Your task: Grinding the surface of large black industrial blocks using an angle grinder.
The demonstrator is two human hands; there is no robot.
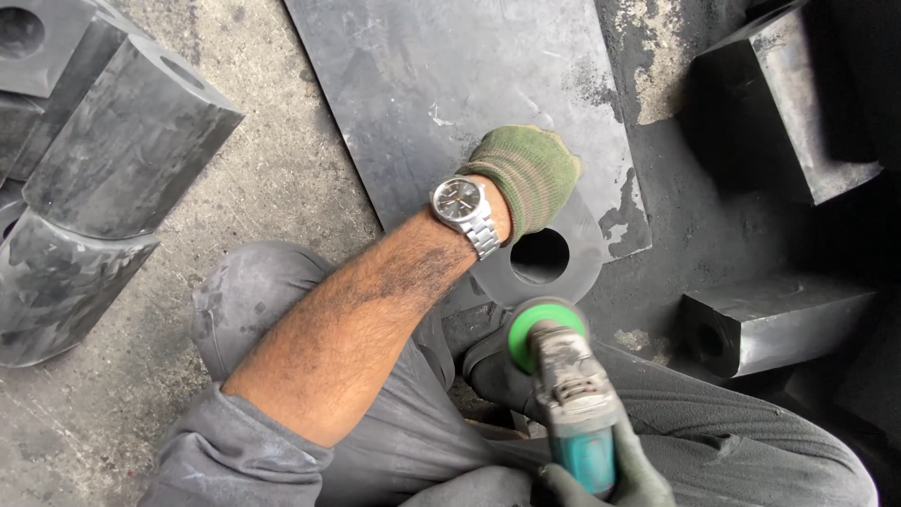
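Head view looking straight down at someone crouched on a dirty concrete floor (282, 160). The left hand (527, 174), in a green knit glove with a steel wristwatch (462, 208) on the wrist, is pressed palm down on a dark flat ring (582, 263) with 1 round hole in the middle. The fingers sit closed together on the ring's far edge; it's pinning the ring, not gripping around it. The ring lies flat, partly on top of a big dark sheet (450, 84) that runs away from the person, and its near edge hangs past the sheet's lower corner.

The right hand (619, 479), in a grey glove, is wrapped around the teal body of an angle grinder (568, 394) at the bottom edge. The grinder's long axis runs from the person's lap up and slightly left, head pointing away, toward the ring. Its green guard sits just beside the ring's near rim; can't tell if the disc touches.

Dark blocks (122, 141) with holes are stacked at left, and 2 more (770, 319) at right.
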